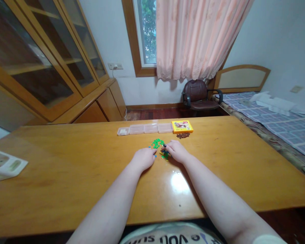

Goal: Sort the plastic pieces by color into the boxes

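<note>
My left hand [143,158] rests on the table with its fingers curled and the index fingertip reaching toward the small pieces. Beside its fingertips lies a tiny blue piece [156,156]. My right hand [177,151] bends over a small mixed pile [164,156] of green, yellow, blue and dark pieces, fingers drawn together. Something small and dark shows at its fingertips; whether it is a piece or a nail, I cannot tell. Just beyond both hands, small bright green pieces [157,142] are spread in a loose group. What either hand holds is hidden.
A row of clear plastic trays [150,128] runs along the table's far side, ending at a yellow box [182,126]. Brown pieces [183,135] lie in front of that box. A white object [7,166] stands at the left. Beyond the wooden table [73,176] is a chair [199,95].
</note>
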### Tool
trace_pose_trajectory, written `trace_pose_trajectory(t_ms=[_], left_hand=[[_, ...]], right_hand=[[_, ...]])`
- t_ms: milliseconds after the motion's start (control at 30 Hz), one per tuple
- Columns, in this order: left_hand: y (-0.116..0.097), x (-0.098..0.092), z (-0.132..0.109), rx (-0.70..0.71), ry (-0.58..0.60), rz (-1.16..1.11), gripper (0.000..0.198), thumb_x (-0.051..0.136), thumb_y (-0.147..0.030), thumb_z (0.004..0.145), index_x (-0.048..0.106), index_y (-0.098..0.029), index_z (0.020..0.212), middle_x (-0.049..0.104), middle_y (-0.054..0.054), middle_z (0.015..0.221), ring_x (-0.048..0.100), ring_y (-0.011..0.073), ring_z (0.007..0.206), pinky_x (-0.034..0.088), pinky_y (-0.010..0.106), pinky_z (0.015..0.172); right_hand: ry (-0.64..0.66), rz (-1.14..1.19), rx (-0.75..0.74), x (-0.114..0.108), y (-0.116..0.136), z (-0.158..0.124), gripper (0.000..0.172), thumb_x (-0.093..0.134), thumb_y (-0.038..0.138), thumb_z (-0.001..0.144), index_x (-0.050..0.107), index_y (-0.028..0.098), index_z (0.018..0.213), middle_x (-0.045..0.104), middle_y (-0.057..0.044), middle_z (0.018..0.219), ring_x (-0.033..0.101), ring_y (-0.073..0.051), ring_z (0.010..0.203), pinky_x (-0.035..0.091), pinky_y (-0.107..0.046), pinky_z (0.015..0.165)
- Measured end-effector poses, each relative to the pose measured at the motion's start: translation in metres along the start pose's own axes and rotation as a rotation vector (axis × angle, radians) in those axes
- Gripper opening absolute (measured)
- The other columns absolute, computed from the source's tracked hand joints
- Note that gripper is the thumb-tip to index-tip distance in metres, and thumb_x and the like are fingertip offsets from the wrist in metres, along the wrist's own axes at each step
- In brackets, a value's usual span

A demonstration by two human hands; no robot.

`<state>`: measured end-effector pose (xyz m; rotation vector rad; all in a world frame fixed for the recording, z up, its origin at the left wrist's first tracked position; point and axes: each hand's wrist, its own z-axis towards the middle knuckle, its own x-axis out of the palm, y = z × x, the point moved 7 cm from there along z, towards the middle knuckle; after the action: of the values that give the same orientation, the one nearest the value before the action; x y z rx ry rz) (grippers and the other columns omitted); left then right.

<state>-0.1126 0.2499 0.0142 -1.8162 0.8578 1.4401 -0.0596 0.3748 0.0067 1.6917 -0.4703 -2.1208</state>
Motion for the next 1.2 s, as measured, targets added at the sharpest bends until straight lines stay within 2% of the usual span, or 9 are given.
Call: trace_pose_trajectory(t_ms=[100,267,367,500,600,733,833,967,1200], left_hand=[[-0.001,-0.002,0.0,-0.001,-0.031,-0.003,0.032,0.043,-0.023,0.083,0.066,-0.027,0.106,0.069,0.006,0.104,0.063,0.0238,0.094,0.049,0.034,0.08],[-0.003,-0.008,-0.003,-0.012,-0.083,0.002,0.028,0.04,-0.025,0.084,0.068,-0.024,0.091,0.069,0.006,0.093,0.064,0.0216,0.087,0.049,0.031,0.076],[-0.007,-0.008,-0.004,0.033,-0.065,-0.009,0.03,0.04,-0.024,0.083,0.069,-0.026,0.092,0.07,0.004,0.095,0.064,0.0215,0.087,0.049,0.031,0.077],[-0.021,-0.004,-0.007,0.192,0.006,-0.05,0.035,0.042,-0.022,0.082,0.067,-0.033,0.105,0.07,0.0,0.105,0.063,0.0209,0.095,0.047,0.032,0.084],[-0.027,-0.002,-0.01,0.245,0.039,-0.05,0.039,0.042,-0.021,0.082,0.065,-0.035,0.111,0.07,0.0,0.106,0.063,0.0215,0.096,0.048,0.033,0.084],[-0.024,0.0,-0.009,0.227,0.041,-0.02,0.038,0.042,-0.022,0.082,0.067,-0.034,0.108,0.071,0.002,0.102,0.064,0.022,0.091,0.049,0.033,0.081],[-0.019,0.002,-0.007,0.218,0.041,-0.011,0.037,0.041,-0.022,0.082,0.068,-0.033,0.105,0.071,0.003,0.1,0.065,0.0223,0.09,0.049,0.033,0.08],[-0.012,0.003,-0.005,0.195,0.045,-0.033,0.039,0.043,-0.023,0.082,0.065,-0.036,0.111,0.07,0.002,0.107,0.064,0.0235,0.095,0.049,0.034,0.082],[0.004,0.005,0.002,0.0,0.029,-0.024,0.043,0.045,-0.023,0.083,0.059,-0.031,0.122,0.066,0.006,0.115,0.063,0.0242,0.1,0.048,0.035,0.086]], right_hand=[[-0.055,-0.018,0.023,-0.006,-0.002,0.0,0.049,0.031,0.037,0.097,0.071,0.017,0.075,0.066,-0.006,0.069,0.049,-0.017,0.068,0.031,-0.028,0.067],[0.083,0.083,-0.186,0.0,0.019,-0.003,0.045,0.035,0.038,0.096,0.073,0.02,0.08,0.068,-0.003,0.07,0.05,-0.015,0.067,0.032,-0.028,0.074],[0.057,0.077,-0.117,0.001,0.011,-0.001,0.046,0.033,0.033,0.097,0.074,0.02,0.083,0.069,-0.003,0.071,0.051,-0.015,0.068,0.033,-0.028,0.073],[-0.056,0.006,0.035,-0.004,-0.008,0.001,0.046,0.033,0.029,0.096,0.074,0.019,0.078,0.069,-0.005,0.071,0.051,-0.017,0.069,0.033,-0.029,0.069],[-0.086,-0.029,0.039,-0.009,-0.009,0.001,0.045,0.034,0.028,0.095,0.074,0.017,0.079,0.069,-0.006,0.073,0.051,-0.017,0.07,0.033,-0.03,0.07],[-0.011,0.001,-0.103,-0.008,0.008,-0.001,0.036,0.04,0.031,0.094,0.074,0.023,0.087,0.067,-0.004,0.109,0.051,-0.019,0.09,0.032,-0.033,0.082],[0.028,-0.019,-0.082,-0.004,0.009,-0.002,0.035,0.042,0.034,0.093,0.075,0.026,0.084,0.061,0.0,0.123,0.047,-0.021,0.097,0.031,-0.037,0.086],[-0.02,-0.088,0.014,-0.006,-0.002,-0.001,0.037,0.041,0.035,0.094,0.076,0.025,0.083,0.064,-0.002,0.117,0.046,-0.022,0.095,0.031,-0.038,0.087],[-0.116,-0.15,0.146,-0.013,-0.017,0.0,0.043,0.04,0.036,0.095,0.075,0.021,0.074,0.069,-0.005,0.095,0.048,-0.02,0.086,0.032,-0.036,0.082]])
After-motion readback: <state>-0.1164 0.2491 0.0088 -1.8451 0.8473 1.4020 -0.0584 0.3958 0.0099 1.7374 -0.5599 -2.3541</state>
